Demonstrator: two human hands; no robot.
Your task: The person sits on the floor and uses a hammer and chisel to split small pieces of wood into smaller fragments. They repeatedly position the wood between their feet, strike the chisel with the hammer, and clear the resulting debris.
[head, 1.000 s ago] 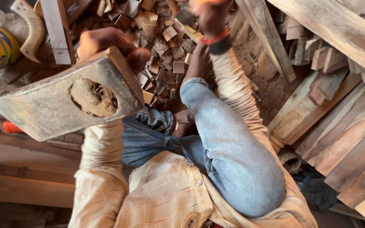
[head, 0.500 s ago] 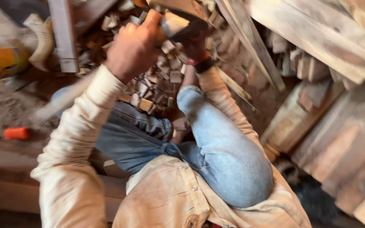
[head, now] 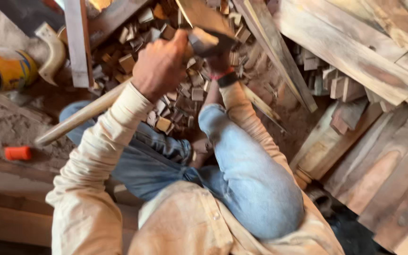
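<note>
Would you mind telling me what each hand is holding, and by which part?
The left hand grips an axe high on its wooden handle, near the head. The right hand holds a wood piece; where exactly is unclear.

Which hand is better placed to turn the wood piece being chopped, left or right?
Right, probably. The right hand is at the wood piece, by the tool head. The left hand is shut around the long wooden handle, so it is busy.

Dusty earthen floor (head: 5,127) is showing at the left, lying in warm daylight. Long rough planks (head: 355,52) are leaning and stacking up on the right. Small wood offcuts (head: 133,47) are littering the ground between them.
</note>
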